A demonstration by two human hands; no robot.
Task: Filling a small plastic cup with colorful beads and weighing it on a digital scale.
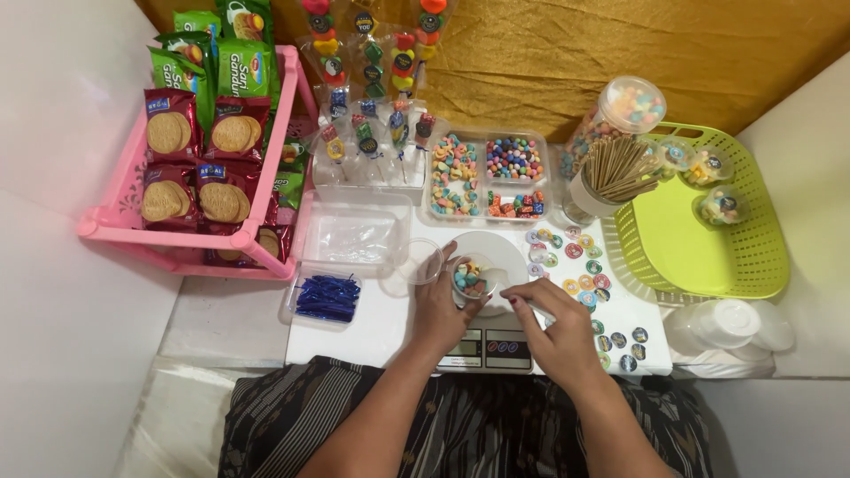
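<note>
1. Cup [472,280] of mixed coloured candies sits on the white pan of the kitchen scale [487,347], dead centre in front of you, so the readout stays visible below it.
2. Your left hand [440,305] is curled around the cup's left side, fingers touching its wall, steadying it on the pan.
3. Your right hand [553,320] is mostly closed, fingertips pinched just right of the cup; cannot tell what, if anything, is in the pinch.
4. Candy tray [489,175] with three compartments lies just behind the scale, within easy reach.
5. Round stickers [586,281] are spread flat to the right, beside your right hand.
6. Empty clear cup [423,261] waits just left of your left hand.
7. Green basket [708,221] at far right holds filled cups, apart from the work spot.
</note>
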